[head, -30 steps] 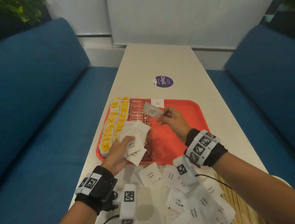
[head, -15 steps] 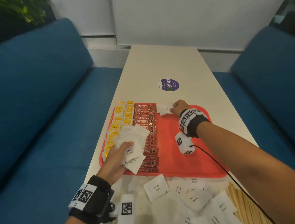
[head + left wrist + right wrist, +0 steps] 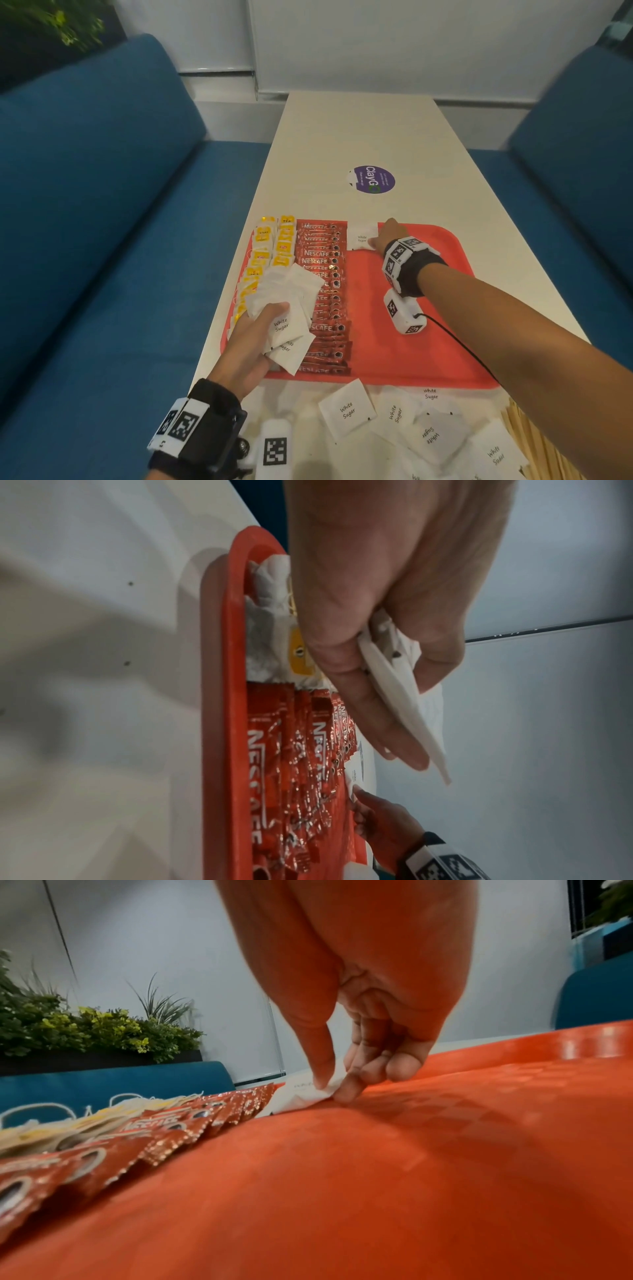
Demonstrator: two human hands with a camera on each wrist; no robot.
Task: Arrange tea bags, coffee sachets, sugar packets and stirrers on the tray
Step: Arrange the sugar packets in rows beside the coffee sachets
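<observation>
1. Sugar packet point(image 3: 361, 236), upper middle of the frame on the tray point(image 3: 428, 342), is pinched by the right hand point(image 3: 385, 234); placing step.
2. Left hand point(image 3: 253, 337) grips a packet stack point(image 3: 291, 301).
3. Next packet probably goes just below it.

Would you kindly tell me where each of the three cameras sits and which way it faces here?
Head: worn on the head, looking forward and down the table at the red tray; both forearms and hands show.
Left wrist: along the left hand, which grips a stack of sugar packets over the coffee sachets.
Right wrist: low over the tray, along the right hand pinching one sugar packet.
Shared: all three show the tray and coffee sachets; head and left wrist both show the right hand.
</observation>
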